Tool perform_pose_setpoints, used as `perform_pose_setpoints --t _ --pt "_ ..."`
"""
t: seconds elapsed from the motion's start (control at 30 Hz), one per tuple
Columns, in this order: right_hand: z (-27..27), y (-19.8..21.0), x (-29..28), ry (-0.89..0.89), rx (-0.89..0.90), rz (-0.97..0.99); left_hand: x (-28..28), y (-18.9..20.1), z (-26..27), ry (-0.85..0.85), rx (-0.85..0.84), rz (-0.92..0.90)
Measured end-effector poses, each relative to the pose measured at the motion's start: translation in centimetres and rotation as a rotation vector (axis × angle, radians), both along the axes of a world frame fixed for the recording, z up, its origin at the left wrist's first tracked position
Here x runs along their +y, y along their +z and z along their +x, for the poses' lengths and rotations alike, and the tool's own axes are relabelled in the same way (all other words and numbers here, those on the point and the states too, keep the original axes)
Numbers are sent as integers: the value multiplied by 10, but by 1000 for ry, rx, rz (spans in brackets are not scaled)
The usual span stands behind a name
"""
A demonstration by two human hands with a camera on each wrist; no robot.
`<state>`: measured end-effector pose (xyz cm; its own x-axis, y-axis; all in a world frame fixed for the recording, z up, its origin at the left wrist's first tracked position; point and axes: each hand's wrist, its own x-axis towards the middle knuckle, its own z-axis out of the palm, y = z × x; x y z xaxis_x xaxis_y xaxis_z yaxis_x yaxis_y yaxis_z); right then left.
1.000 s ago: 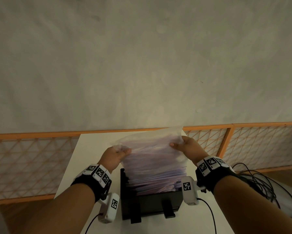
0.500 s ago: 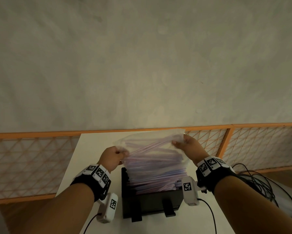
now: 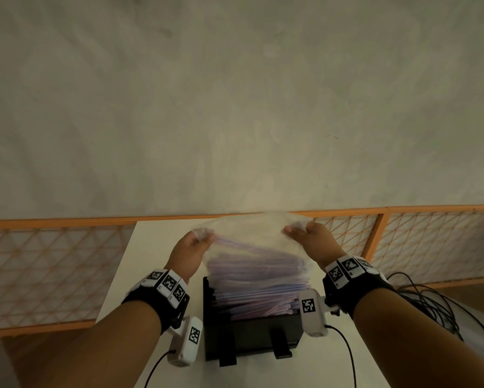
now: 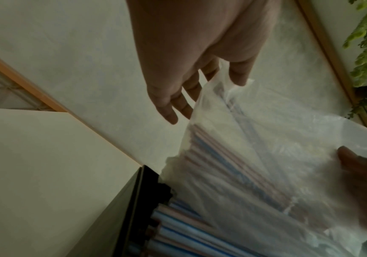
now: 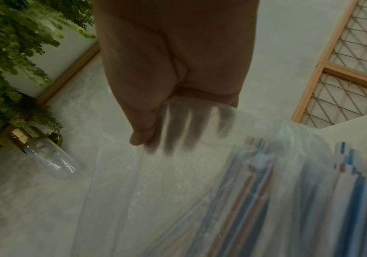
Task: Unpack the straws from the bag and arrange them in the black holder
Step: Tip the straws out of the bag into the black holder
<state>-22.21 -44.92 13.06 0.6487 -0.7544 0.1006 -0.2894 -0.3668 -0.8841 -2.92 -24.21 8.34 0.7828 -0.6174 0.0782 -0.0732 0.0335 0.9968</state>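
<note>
A clear plastic bag (image 3: pixel 259 236) (image 4: pixel 288 156) (image 5: pixel 167 200) hangs upside down over the black holder (image 3: pixel 252 334) (image 4: pixel 134 208). My left hand (image 3: pixel 200 239) (image 4: pixel 217 83) pinches the bag's upper left corner. The upper right corner is pinched by my right hand (image 3: pixel 298 229) (image 5: pixel 154 139). Pink, blue and white straws (image 3: pixel 259 298) (image 4: pixel 189 231) (image 5: pixel 310 200) lie stacked crosswise, piled in the holder and reaching up inside the bag. One straw (image 3: pixel 232 243) slants loose near the bag's top.
The holder stands on a white table (image 3: pixel 151 259) against a grey wall, with an orange lattice rail (image 3: pixel 53 264) on both sides. Black cables (image 3: pixel 431 303) lie at the right. A green plant (image 5: pixel 13 52) and a glass lamp (image 5: pixel 44 153) hang on the wall.
Both hands have lifted the bag's corners higher. More of the bag is empty at the top, and the straws have slid down toward the holder.
</note>
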Motion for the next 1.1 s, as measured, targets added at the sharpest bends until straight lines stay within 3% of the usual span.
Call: perform_pose_setpoints --t 0.2,0.57,0.73,0.87,1.0,1.1 --pt "-4 4 1 100 -63 -42 3 -2 6 46 -124 80" --pt "-4 -1 -6 33 -102 -8 0 2 5 8 11 41" --pt "-5 0 -4 43 -90 -34 2 10 -1 3 -74 83" --pt "-1 -2 -8 52 -83 -46 2 11 3 -3 -18 92" --pt "2 0 -7 58 -121 -45 4 11 5 -150 3 312" --pt "1 0 -6 54 -168 30 5 9 4 -146 26 397"
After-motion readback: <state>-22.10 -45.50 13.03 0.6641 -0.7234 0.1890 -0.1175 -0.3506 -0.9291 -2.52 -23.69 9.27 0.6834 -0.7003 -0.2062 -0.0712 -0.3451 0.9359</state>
